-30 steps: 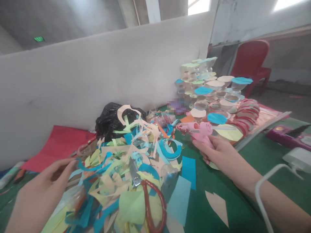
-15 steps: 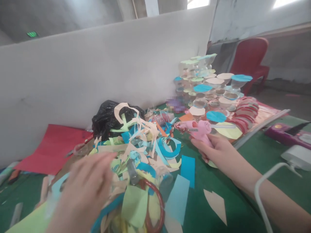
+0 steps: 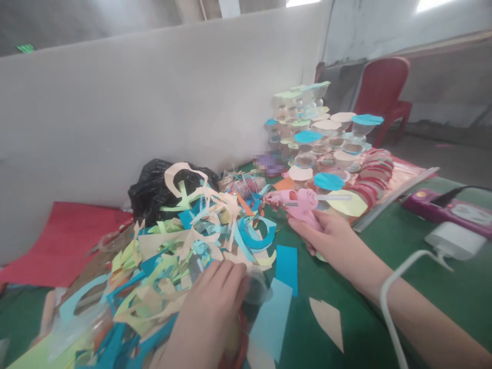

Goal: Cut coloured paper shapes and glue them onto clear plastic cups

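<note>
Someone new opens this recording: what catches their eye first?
Probably the colourful heap of paper scraps, spread over the green table, with the left hand over its near side. Next comes the pink glue gun, gripped in the right hand just right of the heap. Behind it, many clear cups bear paper discs.

Dim, greyish, hazy light over the green table (image 3: 363, 333); bright openings (image 3: 432, 4) high beyond its far edge, burnt to white; green sign (image 3: 26, 48), past the far left corner, glows, smeared illegible; pale sheen on pink foil (image 3: 409, 166) near the right edge; shadows soft, contrast low; purple thing (image 3: 270, 163) at far edge coarsely pixelated; wide-lens stretch toward near corners; paper scraps (image 3: 161, 245) slightly soft.
</note>
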Tool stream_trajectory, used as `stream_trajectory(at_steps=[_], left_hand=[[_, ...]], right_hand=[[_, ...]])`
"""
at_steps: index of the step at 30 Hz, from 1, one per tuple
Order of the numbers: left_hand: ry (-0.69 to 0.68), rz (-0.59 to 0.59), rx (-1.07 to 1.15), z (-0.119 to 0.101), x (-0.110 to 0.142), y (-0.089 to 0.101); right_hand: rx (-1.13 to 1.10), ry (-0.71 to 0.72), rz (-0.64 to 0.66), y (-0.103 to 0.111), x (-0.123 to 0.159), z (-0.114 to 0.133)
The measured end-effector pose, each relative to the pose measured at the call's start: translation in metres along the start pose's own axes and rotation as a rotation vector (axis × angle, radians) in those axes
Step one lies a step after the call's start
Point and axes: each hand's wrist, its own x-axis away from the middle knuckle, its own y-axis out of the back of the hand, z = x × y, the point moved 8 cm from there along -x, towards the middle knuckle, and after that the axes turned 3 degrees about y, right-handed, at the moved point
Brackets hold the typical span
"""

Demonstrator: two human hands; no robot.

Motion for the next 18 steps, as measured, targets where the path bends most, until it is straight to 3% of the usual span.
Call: stream_trajectory(at_steps=[6,9,18], left_hand=[[0.356,0.245,0.403,0.019,0.003,-0.011],[0.460,0.341,0.608,0.019,0.003,-0.018],[0.675,0.417,0.835,0.034,0.007,-0.033]], right_hand=[[0.001,-0.012,0.025,-0.001,0.002,0.003],[0.020,-0.029,0.047,-0.004,0.003,0.004],[0.064,-0.137,0.082,-0.004,0.012,-0.009]])
